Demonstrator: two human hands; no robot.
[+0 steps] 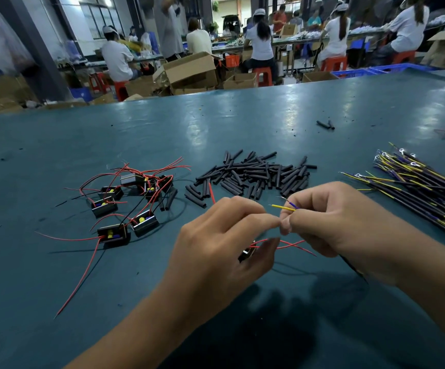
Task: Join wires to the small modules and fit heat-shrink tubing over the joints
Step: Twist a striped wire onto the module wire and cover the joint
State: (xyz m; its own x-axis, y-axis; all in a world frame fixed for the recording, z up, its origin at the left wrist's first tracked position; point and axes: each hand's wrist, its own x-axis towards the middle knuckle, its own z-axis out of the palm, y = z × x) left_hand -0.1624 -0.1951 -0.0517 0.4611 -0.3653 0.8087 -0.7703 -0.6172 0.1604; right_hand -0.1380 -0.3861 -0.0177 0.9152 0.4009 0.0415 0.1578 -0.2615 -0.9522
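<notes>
Our left hand and right hand meet fingertip to fingertip, pinching thin wire ends. If our pinch slackens, we judge the joint could pull apart.

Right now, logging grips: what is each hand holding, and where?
Right hand pinches the yellow wire near its bare tip. Left hand pinches a red wire; its module hangs beneath.

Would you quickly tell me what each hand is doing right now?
Left hand: fingers pinched on a thin red wire, small module beneath it.
Right hand: pinches the yellow and blue wire ends.
</notes>
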